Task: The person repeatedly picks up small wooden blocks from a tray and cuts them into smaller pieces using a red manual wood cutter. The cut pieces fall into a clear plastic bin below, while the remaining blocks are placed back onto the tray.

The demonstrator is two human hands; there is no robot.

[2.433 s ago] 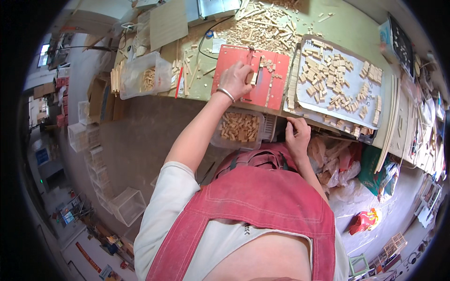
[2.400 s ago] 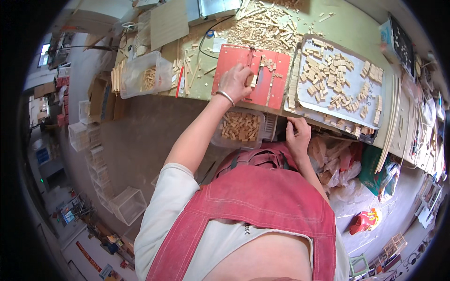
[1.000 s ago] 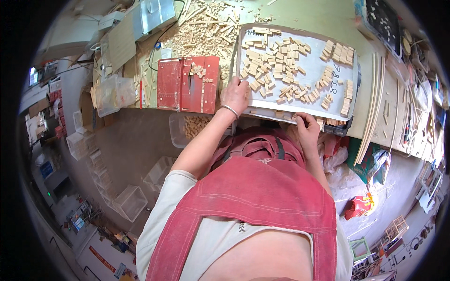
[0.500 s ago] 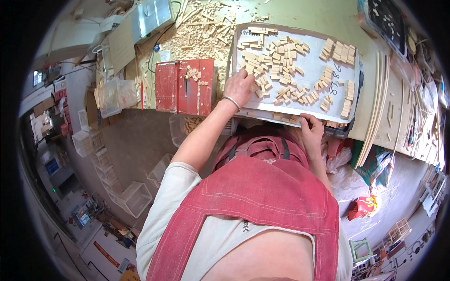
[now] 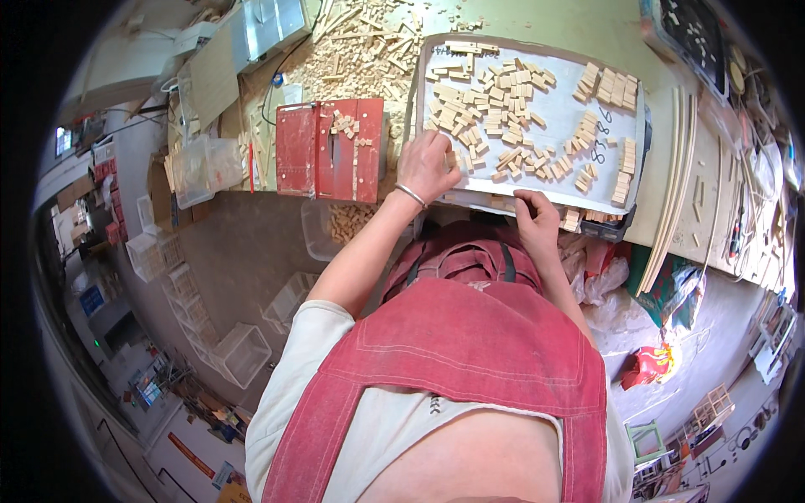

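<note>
A shallow tray [image 5: 545,64] lined with white paper lies on the bench, strewn with small wooden blocks [image 5: 507,101], some in neat rows at its right side. My left hand [image 5: 428,166], with a metal bangle at the wrist, is at the tray's near-left corner. Its fingers are curled together beside a few blocks; whatever they hold is hidden. My right hand [image 5: 539,220] is at the tray's near edge, thumb and fingertips drawn together there. What lies between them is too small to tell. More wooden blocks [image 5: 571,220] show below that edge, next to the right hand.
Left of the tray sits a red machine table [image 5: 295,151] with a slot and a few blocks on it. Wood offcuts [image 5: 360,50] are heaped behind. Long wooden strips [image 5: 673,184] lie at the right. A clear bin of blocks [image 5: 319,230] stands below the bench edge.
My left hand has drawn back slightly toward me, away from the loose blocks. My right hand has slid left along the near edge, uncovering some blocks beneath it.
</note>
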